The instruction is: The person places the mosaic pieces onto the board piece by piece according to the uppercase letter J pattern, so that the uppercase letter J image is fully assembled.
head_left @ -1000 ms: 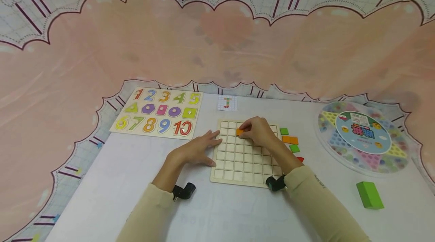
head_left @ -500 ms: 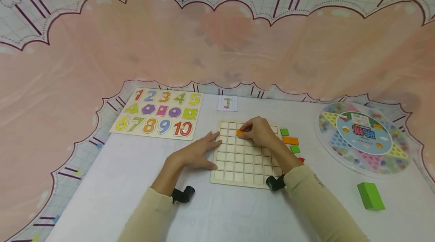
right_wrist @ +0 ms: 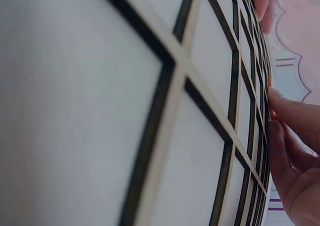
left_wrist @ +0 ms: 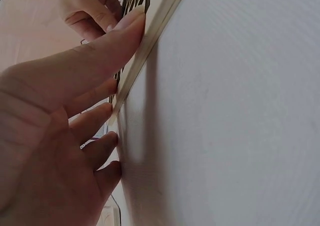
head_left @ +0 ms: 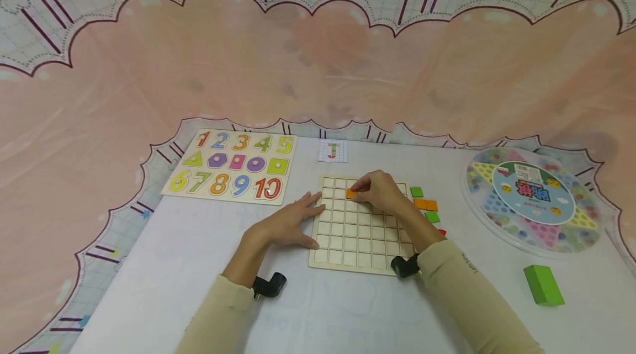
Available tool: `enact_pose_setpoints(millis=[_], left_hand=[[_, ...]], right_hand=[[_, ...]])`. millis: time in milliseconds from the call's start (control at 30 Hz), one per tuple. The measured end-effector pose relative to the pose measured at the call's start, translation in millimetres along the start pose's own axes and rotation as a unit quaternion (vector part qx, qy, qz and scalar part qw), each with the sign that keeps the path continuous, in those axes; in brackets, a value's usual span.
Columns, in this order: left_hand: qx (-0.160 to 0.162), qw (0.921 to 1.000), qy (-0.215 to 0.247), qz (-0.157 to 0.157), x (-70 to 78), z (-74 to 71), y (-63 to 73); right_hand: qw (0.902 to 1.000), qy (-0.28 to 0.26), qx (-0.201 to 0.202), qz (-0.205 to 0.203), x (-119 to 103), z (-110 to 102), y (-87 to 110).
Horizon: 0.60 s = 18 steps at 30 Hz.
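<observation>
A wooden grid board (head_left: 350,259) lies flat on the white table in the head view. My left hand (head_left: 284,224) rests on its left edge with spread fingers, and in the left wrist view the thumb (left_wrist: 100,55) lies along the rim. My right hand (head_left: 381,194) pinches an orange square tile (head_left: 350,194) at a cell in the second row from the far side. The right wrist view shows thumb and fingers (right_wrist: 295,116) at that tile, which they mostly hide. Right of the board lie green tiles (head_left: 417,192), orange tiles (head_left: 425,205) and a partly covered red piece (head_left: 441,232).
A small card (head_left: 333,151) with a coloured J stands or lies beyond the board; I cannot tell which. A number puzzle (head_left: 226,177) is at the left. On the right are a round game board (head_left: 534,199) and a green block (head_left: 544,285).
Almost nothing differs. Both hands keep their places, the right still on the orange tile; the whole head view has shifted very slightly.
</observation>
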State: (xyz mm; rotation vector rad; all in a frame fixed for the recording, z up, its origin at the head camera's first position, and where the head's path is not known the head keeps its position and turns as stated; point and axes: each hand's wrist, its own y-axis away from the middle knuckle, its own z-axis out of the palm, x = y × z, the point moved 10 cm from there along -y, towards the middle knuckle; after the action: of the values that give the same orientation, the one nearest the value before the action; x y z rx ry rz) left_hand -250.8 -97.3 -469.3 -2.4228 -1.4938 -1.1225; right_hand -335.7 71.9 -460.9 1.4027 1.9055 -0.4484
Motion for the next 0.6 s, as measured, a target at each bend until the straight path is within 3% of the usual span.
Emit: enact_pose_setpoints(millis=[167,333,600], left_hand=[[0.009,1.0,0.002,-0.002,-0.5,-0.3,-1.3],[0.012,0.9998,0.003,-0.012,-2.8,-0.7,-0.1],[0.026,0.9997,0.001,-0.003,0.4,-2.6,-0.6]], right_hand=[[0.9999,-0.005,-0.01,0.001,1,0,2.1],[0.9974,-0.059,-0.041,0.002,1,-4,9.9],[0.9951,-0.085,0.019,-0.047,-3,-60,25.2]])
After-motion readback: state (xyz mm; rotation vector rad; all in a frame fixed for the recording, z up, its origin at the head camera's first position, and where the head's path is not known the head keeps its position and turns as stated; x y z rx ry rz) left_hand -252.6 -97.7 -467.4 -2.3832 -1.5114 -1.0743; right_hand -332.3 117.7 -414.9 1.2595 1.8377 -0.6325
